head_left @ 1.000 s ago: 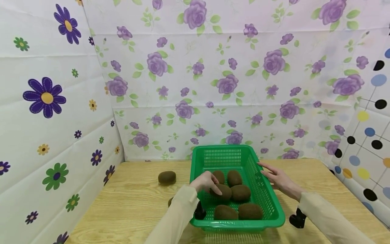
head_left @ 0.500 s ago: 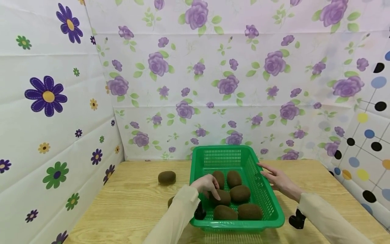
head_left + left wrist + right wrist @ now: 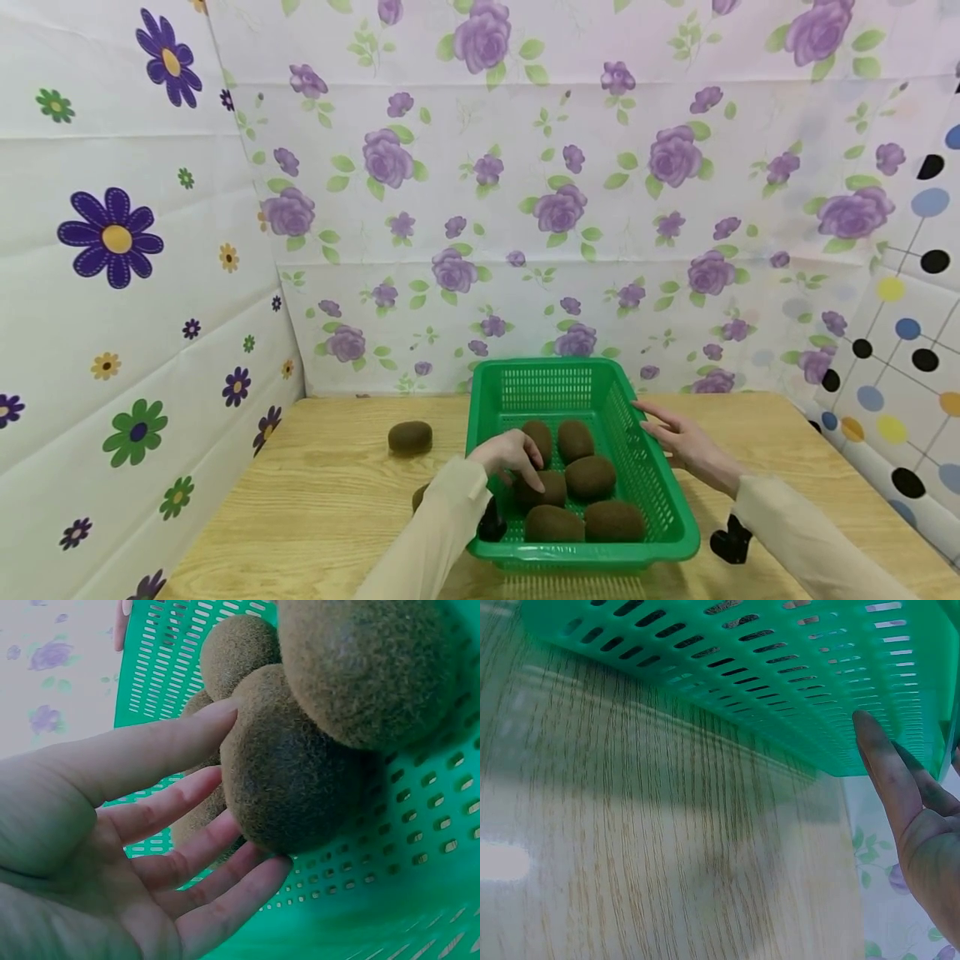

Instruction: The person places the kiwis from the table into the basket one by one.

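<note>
The left hand [image 3: 508,454] has its fingers loosely spread, with the thumb tip touching a kiwi [image 3: 550,490], which lies inside the green basket [image 3: 585,552] among five other kiwis [image 3: 592,477]. The right hand [image 3: 693,446] keeps its fingers rather straight against the basket's right side; two more kiwis [image 3: 410,437] lie on the wooden table [image 3: 322,500], left of the basket.

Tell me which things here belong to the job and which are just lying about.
Part of the job, apparently:
green basket
left hand, touching a kiwi inside
right hand, against the basket's side
five other visible kiwis

Just lying about, probably:
loose kiwi on the table
brown thing, likely a kiwi, mostly hidden by the left sleeve
</note>
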`<state>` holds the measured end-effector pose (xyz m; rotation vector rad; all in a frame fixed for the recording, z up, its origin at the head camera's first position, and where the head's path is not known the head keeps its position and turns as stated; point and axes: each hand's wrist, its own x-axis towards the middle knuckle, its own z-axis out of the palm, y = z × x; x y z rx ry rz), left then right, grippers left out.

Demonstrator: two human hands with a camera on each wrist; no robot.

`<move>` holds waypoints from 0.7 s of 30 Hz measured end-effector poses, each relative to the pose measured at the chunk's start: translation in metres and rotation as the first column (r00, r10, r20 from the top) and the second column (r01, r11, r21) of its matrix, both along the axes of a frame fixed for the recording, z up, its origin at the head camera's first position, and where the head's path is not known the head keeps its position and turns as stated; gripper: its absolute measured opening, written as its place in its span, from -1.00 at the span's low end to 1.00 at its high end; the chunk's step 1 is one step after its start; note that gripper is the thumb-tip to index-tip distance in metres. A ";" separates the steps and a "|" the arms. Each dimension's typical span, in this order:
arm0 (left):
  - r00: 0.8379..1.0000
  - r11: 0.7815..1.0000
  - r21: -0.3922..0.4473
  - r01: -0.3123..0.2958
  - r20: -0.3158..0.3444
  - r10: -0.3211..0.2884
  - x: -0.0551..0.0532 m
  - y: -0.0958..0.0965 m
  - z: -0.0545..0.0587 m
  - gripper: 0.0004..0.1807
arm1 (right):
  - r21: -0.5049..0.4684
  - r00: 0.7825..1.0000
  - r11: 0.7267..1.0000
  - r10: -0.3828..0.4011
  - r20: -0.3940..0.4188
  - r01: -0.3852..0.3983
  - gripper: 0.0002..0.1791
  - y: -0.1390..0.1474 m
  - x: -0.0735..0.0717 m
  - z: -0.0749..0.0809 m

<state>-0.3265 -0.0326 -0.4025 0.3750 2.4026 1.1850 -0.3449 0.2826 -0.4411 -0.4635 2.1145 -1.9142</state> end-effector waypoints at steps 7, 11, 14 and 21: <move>1.000 1.000 -0.001 0.004 -0.016 -0.005 0.001 0.001 0.006 -0.70 | 0.013 1.000 1.000 0.003 -0.017 -0.003 -0.38 0.001 0.000 -0.002; 1.000 1.000 0.010 0.006 -0.025 -0.005 0.002 0.000 0.012 -0.70 | 0.010 1.000 1.000 0.005 -0.020 -0.005 -0.38 0.001 0.000 -0.002; 0.999 1.000 0.010 0.009 -0.033 -0.009 0.002 -0.001 0.016 -0.72 | 0.003 1.000 1.000 0.000 -0.016 0.000 -0.39 0.001 -0.001 -0.001; 0.999 0.999 0.012 0.033 -0.026 -0.033 0.000 -0.003 0.022 -0.71 | 0.024 1.000 1.000 0.002 -0.016 -0.002 -0.38 0.000 0.000 -0.002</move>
